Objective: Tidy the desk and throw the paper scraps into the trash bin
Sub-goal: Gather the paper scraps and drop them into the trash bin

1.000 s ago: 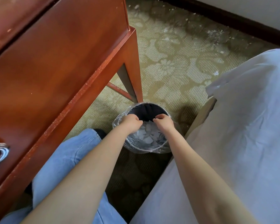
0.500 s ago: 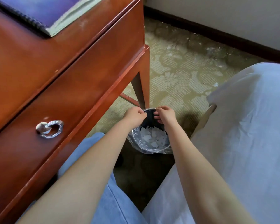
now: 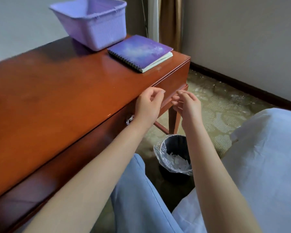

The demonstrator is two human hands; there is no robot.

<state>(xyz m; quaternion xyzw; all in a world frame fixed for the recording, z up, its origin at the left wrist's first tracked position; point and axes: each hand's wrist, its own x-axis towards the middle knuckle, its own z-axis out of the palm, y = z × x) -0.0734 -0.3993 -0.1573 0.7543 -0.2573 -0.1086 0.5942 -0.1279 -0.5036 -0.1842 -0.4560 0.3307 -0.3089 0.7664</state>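
The trash bin (image 3: 172,145), black with a clear plastic liner, stands on the floor by the desk leg and holds several white paper scraps (image 3: 178,161). My left hand (image 3: 148,106) and my right hand (image 3: 187,107) hover side by side at the front right edge of the wooden desk (image 3: 57,91), well above the bin. Both have loosely curled, parted fingers with nothing in them. On the desk's right end lie a purple spiral notebook (image 3: 139,52) and a lilac plastic basket (image 3: 92,21).
A drawer with a metal ring handle (image 3: 129,119) runs along the desk front. A white-covered bed (image 3: 267,157) fills the right side. Patterned carpet (image 3: 222,111) with small white flecks lies between the desk, the bed and the wall. My blue-trousered legs are below.
Both hands have lifted out of the trash bin up to the desk's front edge. The view has tilted upward, bringing the desktop, notebook and basket into sight.
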